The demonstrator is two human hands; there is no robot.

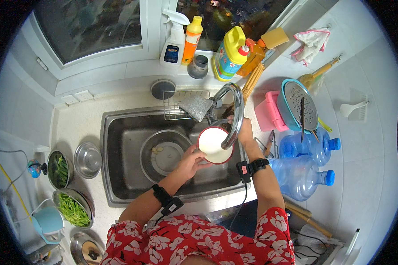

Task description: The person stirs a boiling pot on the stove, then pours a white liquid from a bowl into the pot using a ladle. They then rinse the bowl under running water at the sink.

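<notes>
My left hand [189, 161] grips a white bowl with a red rim [209, 140] by its lower left side. The bowl is above the stainless steel sink [122, 159], under the outlet of the curved chrome faucet [239, 109]. My right hand [243, 130] is behind the spout, its fingers near the faucet's base. The spout partly hides these fingers, so whether they grip a part of the faucet cannot be told. Down in the sink stands a round metal basin [146, 155] with a few pale pieces, apparently peeled garlic cloves [156, 150], at its bottom.
A wire rack [172, 114] holds a silvery scouring pad [196, 106] at the sink's back edge. Left stand metal bowls of cut green vegetables [73, 210] and an empty-looking metal bowl [88, 159]. Large blue water bottles [297, 177] lie right. Cleaning bottles [230, 56] line the sill.
</notes>
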